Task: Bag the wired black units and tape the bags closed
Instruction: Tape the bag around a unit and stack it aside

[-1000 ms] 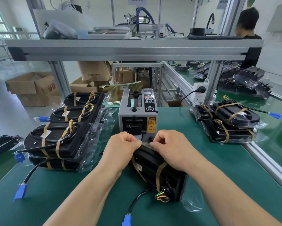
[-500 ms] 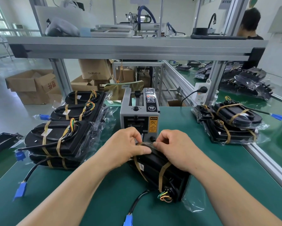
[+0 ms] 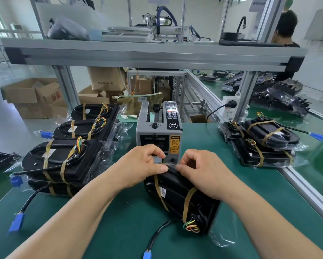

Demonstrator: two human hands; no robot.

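- My left grip (image 3: 145, 165) and right grip (image 3: 203, 172) are both pinching clear film at the far end of the black unit (image 3: 181, 199), with the thumbs nearly meeting. I cannot tell whether it is tape or bag.
- The unit is lying bagged on the green table (image 3: 119, 230), its cable running toward me to a blue plug (image 3: 147, 255).
- The tape dispenser (image 3: 158, 131) is standing just behind my hands, crowding the far side.
- A left stack (image 3: 63, 161) and a right stack (image 3: 263, 144) of bagged units are flanking it, well apart.
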